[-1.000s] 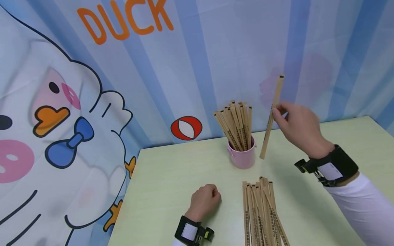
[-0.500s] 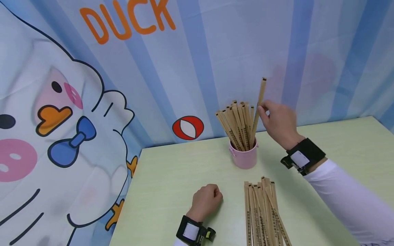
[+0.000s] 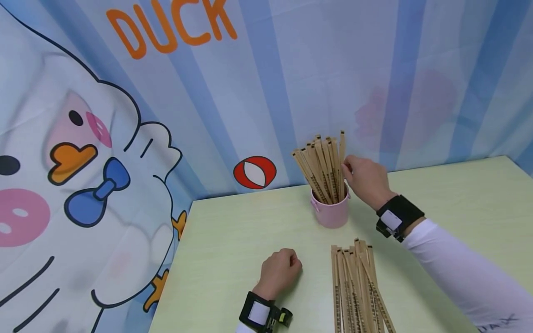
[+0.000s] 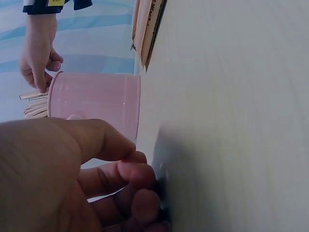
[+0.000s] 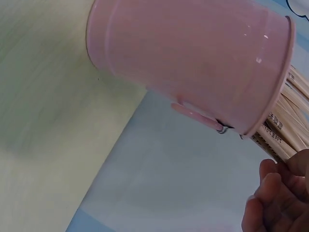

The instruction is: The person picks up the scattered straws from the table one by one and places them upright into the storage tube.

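Where the stick (image 3: 342, 145) stands at the right side of the pail (image 3: 331, 216), our right hand (image 3: 368, 179) pinches it between thumb and forefinger, the other fingers curled in. Its lower end is hidden inside the pail and our fingers cover its middle, so we see mainly the top, poking up beside the bundle (image 3: 319, 171). The pail's wall hides the bundle's lower ends too. In the right wrist view the hand is cut off at the edge, and we make out only part of the dark print on the brown wrappers.

In front of the pail, the pile (image 3: 353, 289) lies on the table (image 3: 225, 245), one piece aslant on top; the bottom of the head view cuts off its near end. To its left, our left hand (image 3: 278, 274) rests with fingers loosely curled and thumb against forefinger, holding nothing; its fingertips show only from the left wrist. We cannot read the lettering on our right sleeve (image 3: 454, 268), which runs out of view. Behind hangs a striped cloth (image 3: 325, 69), its duck (image 3: 79, 245) cut off at the left and its pink patches faint.
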Demonstrator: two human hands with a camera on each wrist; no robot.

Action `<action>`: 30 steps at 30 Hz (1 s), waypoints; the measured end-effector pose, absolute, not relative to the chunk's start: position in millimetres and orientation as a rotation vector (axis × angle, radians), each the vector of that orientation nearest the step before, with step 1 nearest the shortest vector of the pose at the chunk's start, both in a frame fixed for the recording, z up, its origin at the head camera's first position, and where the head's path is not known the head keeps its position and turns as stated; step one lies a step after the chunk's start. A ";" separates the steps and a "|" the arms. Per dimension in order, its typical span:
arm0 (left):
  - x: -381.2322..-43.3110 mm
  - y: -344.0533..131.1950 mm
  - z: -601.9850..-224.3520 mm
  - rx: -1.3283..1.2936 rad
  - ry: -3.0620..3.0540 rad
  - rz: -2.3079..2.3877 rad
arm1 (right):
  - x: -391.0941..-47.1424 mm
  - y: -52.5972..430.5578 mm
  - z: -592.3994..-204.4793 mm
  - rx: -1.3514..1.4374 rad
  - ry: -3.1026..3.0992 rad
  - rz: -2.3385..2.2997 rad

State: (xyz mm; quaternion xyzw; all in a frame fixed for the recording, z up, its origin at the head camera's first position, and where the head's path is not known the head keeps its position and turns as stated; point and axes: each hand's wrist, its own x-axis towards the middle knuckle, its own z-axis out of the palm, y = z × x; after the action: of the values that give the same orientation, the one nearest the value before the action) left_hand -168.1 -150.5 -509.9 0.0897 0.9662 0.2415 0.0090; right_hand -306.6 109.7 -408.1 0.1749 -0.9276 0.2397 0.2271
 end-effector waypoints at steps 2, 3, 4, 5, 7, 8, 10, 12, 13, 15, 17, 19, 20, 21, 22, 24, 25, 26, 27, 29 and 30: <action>-168.5 -150.4 -510.2 0.275 3.024 0.747 | -306.6 108.6 -410.0 0.478 -2.595 0.668; -168.5 -150.3 -510.3 0.273 3.026 0.744 | -306.4 108.1 -410.7 0.478 -2.613 0.673; -168.7 -150.2 -510.3 0.270 3.028 0.738 | -306.2 107.4 -411.4 0.482 -2.629 0.673; -168.9 -150.1 -510.1 0.266 3.030 0.734 | -306.1 106.7 -412.0 0.484 -2.646 0.670; -169.0 -149.8 -509.5 0.261 3.028 0.730 | -305.7 105.7 -413.2 0.489 -2.673 0.665; -168.8 -149.6 -509.1 0.261 3.027 0.731 | -305.5 105.4 -414.0 0.492 -2.684 0.664; -168.6 -149.3 -508.1 0.257 3.023 0.729 | -305.3 105.0 -415.3 0.496 -2.697 0.657; -168.0 -149.0 -507.2 0.254 3.020 0.733 | -304.9 104.9 -416.5 0.500 -2.704 0.659; -167.7 -148.9 -506.8 0.255 3.020 0.732 | -304.8 105.0 -417.1 0.502 -2.706 0.659; -167.3 -148.7 -506.5 0.253 3.020 0.732 | -305.0 105.1 -418.4 0.504 -2.709 0.660; -167.0 -148.6 -506.0 0.252 3.021 0.733 | -304.9 105.2 -418.8 0.506 -2.710 0.661; -166.8 -148.5 -505.9 0.255 3.021 0.734 | -305.2 105.1 -419.2 0.504 -2.710 0.659; -166.7 -148.5 -506.0 0.254 3.022 0.736 | -305.1 105.1 -419.2 0.506 -2.707 0.659; -166.6 -148.6 -506.1 0.255 3.022 0.736 | -304.8 105.2 -418.9 0.508 -2.706 0.660; -166.5 -148.6 -506.0 0.255 3.023 0.737 | -304.6 105.3 -418.7 0.511 -2.704 0.661; -166.3 -148.7 -506.2 0.256 3.027 0.736 | -304.0 106.2 -418.2 0.513 -2.707 0.666; -166.2 -148.8 -506.2 0.258 3.030 0.736 | -303.3 106.9 -417.8 0.512 -2.710 0.671; -166.1 -148.9 -506.2 0.260 3.034 0.734 | -302.4 108.0 -417.5 0.506 -2.717 0.678; -166.0 -149.0 -506.1 0.263 3.038 0.732 | -300.9 109.3 -417.0 0.497 -2.725 0.683; -165.9 -149.3 -506.0 0.270 3.045 0.731 | -297.0 113.1 -417.1 0.477 -2.738 0.696; -165.9 -149.5 -506.0 0.273 3.046 0.730 | -294.4 115.6 -417.5 0.468 -2.743 0.702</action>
State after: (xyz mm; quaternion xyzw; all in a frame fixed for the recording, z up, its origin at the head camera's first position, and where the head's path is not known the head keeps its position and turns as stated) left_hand -165.9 -149.5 -506.0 0.0869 0.9688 0.2322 -0.0015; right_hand -294.4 115.6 -417.5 0.1616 -0.9470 0.2424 0.1355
